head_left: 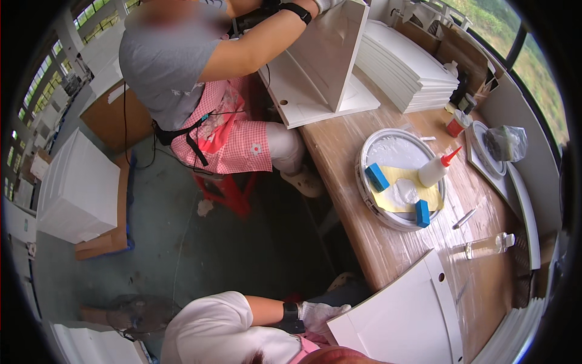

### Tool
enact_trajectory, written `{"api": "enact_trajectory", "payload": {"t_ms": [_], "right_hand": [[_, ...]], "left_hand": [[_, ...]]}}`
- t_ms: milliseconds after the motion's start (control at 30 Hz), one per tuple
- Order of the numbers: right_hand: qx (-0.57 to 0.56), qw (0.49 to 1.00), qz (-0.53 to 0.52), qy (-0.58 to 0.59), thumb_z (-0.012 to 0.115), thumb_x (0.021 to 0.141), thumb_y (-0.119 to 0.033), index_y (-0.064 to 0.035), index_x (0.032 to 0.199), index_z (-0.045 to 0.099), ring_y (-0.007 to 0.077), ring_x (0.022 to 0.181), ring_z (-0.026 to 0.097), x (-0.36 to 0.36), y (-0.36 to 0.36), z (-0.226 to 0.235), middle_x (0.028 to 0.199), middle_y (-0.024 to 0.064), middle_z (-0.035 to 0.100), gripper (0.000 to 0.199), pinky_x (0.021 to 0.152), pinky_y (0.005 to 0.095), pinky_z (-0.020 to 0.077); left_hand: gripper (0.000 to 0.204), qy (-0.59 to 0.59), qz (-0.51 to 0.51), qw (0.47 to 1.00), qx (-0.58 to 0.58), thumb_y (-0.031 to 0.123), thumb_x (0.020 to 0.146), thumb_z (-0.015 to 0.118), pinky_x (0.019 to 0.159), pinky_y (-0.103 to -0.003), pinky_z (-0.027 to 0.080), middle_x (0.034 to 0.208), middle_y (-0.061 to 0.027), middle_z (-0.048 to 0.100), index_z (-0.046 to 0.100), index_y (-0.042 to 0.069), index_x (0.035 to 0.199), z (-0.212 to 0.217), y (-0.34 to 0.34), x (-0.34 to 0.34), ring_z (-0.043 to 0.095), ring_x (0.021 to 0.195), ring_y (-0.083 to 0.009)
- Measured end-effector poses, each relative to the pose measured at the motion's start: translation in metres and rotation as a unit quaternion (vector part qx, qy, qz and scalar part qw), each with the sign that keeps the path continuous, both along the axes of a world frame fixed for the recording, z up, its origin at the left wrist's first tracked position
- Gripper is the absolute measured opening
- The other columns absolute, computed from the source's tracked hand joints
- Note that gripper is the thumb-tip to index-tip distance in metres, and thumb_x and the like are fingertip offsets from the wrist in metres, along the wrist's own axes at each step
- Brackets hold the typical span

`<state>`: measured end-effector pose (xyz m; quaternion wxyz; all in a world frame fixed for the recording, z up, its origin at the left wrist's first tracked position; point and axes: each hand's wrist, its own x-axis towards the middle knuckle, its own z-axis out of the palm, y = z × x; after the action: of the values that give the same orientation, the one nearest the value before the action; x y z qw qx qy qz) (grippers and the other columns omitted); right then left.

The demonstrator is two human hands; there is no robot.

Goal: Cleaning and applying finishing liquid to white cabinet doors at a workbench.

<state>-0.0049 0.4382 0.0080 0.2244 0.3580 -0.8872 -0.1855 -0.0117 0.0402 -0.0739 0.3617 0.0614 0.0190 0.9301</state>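
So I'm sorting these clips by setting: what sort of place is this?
Probably a small craft or assembly workshop. A wooden workbench carries a round glue tray, a glue bottle and a stack of white boards, and a gloved left hand holds a white panel.

White glue bottle (438,168) with red nozzle lies on the round tray (364,182); clear bottle (488,246) lies near the table's (351,158) edge; crumpled plastic bag (506,142) far right.

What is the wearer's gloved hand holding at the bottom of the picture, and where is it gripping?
The left hand in a white glove grips the flat white board panel at its left edge, near the lower corner. The right hand is not in view.
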Motion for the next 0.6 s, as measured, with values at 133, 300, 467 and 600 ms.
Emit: {"api": "enact_trajectory", "payload": {"t_ms": [133, 300, 467, 600], "right_hand": [[-0.078, 0.995, 0.058, 0.000, 0.068, 0.086, -0.007, -0.0002, 0.107, 0.070, 0.0287, 0.113, 0.060, -0.006, -0.021, 0.014, 0.123, 0.0134, 0.062, 0.023, 0.087, 0.0401, 0.0560], [-0.120, 0.993, 0.010, -0.012, 0.070, 0.085, -0.006, -0.0004, 0.112, 0.068, 0.0310, 0.110, 0.062, -0.001, -0.100, 0.114, 0.124, 0.0141, 0.062, 0.028, 0.088, 0.0412, 0.0557], [-0.144, 0.989, 0.021, 0.015, 0.072, 0.083, -0.006, -0.0019, 0.112, 0.069, 0.0290, 0.112, 0.062, -0.005, -0.099, 0.111, 0.124, 0.0133, 0.061, 0.029, 0.089, 0.0410, 0.0554], [-0.090, 0.990, 0.104, 0.009, 0.070, 0.085, -0.010, -0.0030, 0.114, 0.069, 0.0265, 0.118, 0.058, 0.005, -0.067, 0.056, 0.126, 0.0121, 0.061, 0.029, 0.090, 0.0391, 0.0541]], "left_hand": [[0.087, 0.010, -0.019, 0.999, -0.026, 0.069, 0.092, 0.041, 0.108, -0.055, 0.039, 0.152, -0.0199, 0.038, 0.031, 0.005, 0.151, -0.001, 0.003, 0.001, 0.040, 0.137, -0.0388], [0.083, 0.013, -0.006, 1.000, -0.024, 0.066, 0.093, 0.042, 0.104, -0.056, 0.043, 0.148, -0.0176, 0.044, 0.035, 0.005, 0.149, -0.002, 0.003, 0.007, 0.046, 0.133, -0.0367], [0.086, 0.014, 0.003, 1.000, -0.027, 0.068, 0.092, 0.043, 0.104, -0.056, 0.045, 0.146, -0.0189, 0.046, 0.035, 0.004, 0.149, -0.013, 0.007, 0.008, 0.048, 0.131, -0.0375], [0.085, 0.014, 0.012, 0.999, -0.032, 0.068, 0.092, 0.043, 0.103, -0.056, 0.046, 0.144, -0.0210, 0.048, 0.038, 0.003, 0.147, -0.012, 0.004, 0.004, 0.049, 0.131, -0.0382]]}}
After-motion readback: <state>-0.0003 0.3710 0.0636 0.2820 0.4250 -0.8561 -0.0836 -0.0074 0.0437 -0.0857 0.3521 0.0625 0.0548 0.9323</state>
